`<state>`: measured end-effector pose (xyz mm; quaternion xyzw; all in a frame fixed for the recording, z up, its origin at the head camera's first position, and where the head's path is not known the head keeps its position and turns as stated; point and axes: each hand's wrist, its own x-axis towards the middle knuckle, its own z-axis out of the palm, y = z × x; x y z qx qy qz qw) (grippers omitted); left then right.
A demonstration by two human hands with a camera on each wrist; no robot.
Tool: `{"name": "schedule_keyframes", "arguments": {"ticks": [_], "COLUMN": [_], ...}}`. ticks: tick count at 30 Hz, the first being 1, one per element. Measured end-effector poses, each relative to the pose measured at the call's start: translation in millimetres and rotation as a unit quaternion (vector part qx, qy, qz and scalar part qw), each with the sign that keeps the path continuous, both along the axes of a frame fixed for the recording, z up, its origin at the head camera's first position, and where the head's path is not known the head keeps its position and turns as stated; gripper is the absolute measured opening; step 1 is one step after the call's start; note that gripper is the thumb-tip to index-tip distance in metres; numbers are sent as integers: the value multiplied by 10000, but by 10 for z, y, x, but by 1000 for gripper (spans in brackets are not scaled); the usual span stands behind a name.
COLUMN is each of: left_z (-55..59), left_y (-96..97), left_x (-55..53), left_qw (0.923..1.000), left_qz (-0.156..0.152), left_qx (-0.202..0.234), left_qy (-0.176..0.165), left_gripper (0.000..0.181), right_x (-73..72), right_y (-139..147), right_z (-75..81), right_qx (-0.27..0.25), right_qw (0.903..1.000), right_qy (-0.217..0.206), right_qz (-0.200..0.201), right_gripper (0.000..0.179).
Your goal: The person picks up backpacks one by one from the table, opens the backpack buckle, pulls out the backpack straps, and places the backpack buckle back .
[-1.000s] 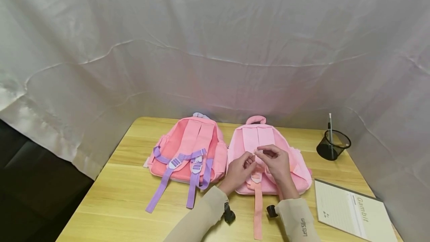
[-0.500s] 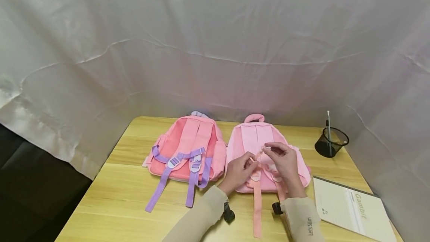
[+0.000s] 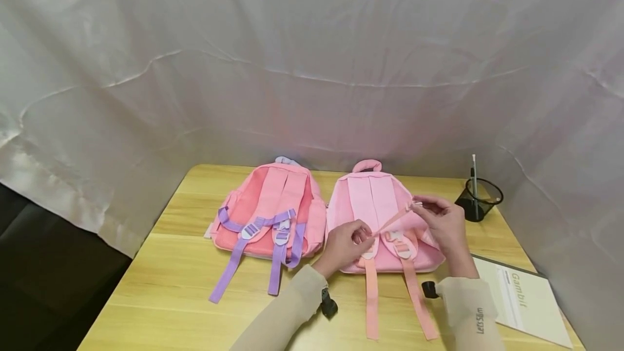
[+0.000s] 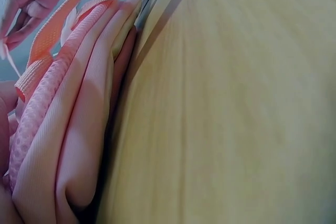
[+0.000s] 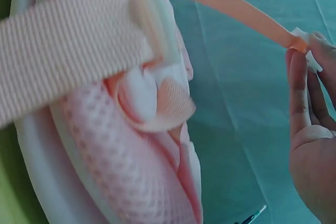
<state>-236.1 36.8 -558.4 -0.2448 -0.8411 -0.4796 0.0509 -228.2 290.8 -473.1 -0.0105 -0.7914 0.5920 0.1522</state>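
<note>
A light pink backpack (image 3: 358,194) lies with its shoulder straps up in the head view. My left hand (image 3: 343,247) is over its lower left, fingertips pinching an orange strap (image 3: 392,220). That strap runs taut up to the right, where my right hand (image 3: 446,226) pinches a small white buckle (image 5: 314,62) at its end. Between the hands, a white strap adjuster (image 3: 403,249) and another white clip lie on the backpack. Two orange strap tails (image 3: 371,299) hang down onto the table. In the left wrist view, the backpack's side hides most of the left hand.
A coral backpack (image 3: 270,191) with purple straps (image 3: 229,272) lies close on the left. At the back right stands a black mesh pen holder (image 3: 475,207) with pens. A notebook (image 3: 531,302) lies at the right table edge, partly behind the right sleeve. Grey curtain (image 3: 312,69) surrounds the table.
My right hand has moved right and slightly up with the white buckle, drawing the orange strap out straight. The left hand stays near the same place. The right adjuster has come into view.
</note>
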Motion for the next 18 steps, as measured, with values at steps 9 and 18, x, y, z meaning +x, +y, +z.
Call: {"name": "schedule_keyframes", "arguments": {"ticks": [9, 18], "left_z": [15, -5], "left_y": [-38, -37], "left_x": [26, 20], "left_qw": [9998, 9998], "left_qz": [-73, -86], "left_qx": [106, 74], "left_qy": [-140, -159], "left_gripper": [16, 14], "right_x": [-71, -127], "right_y": [160, 271], "right_z": [-87, -209], "right_qx": [380, 281], "right_qw": [9990, 9981], "right_qy": [-168, -458], "right_qz": [133, 285], "right_gripper": [39, 44]}}
